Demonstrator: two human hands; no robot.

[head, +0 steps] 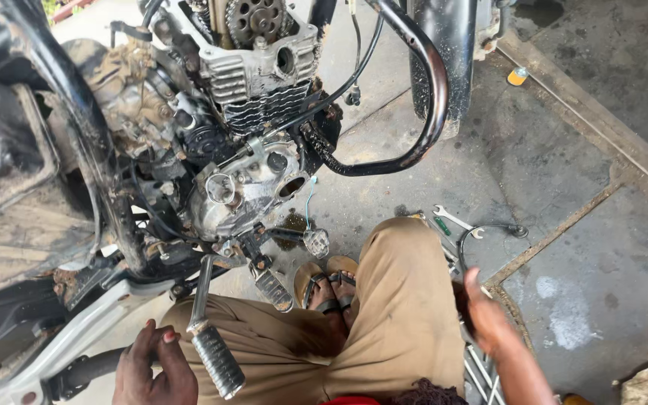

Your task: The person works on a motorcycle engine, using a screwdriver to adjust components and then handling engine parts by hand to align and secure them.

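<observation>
Two hands are low in my view. My left hand [153, 367] curls loosely, gripping nothing, just left of the kick lever [211, 341]. My right hand [487, 319] reaches among the wrenches [455, 221] beside my knee; its grip I cannot tell. Up ahead, the engine [253, 127] stands partly stripped, top cover off, sprocket [256, 19] exposed; reassembly remains, I judge.

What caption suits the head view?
Squatting beside a stripped motorcycle engine, left hand near kick-starter, right hand among tools.
</observation>
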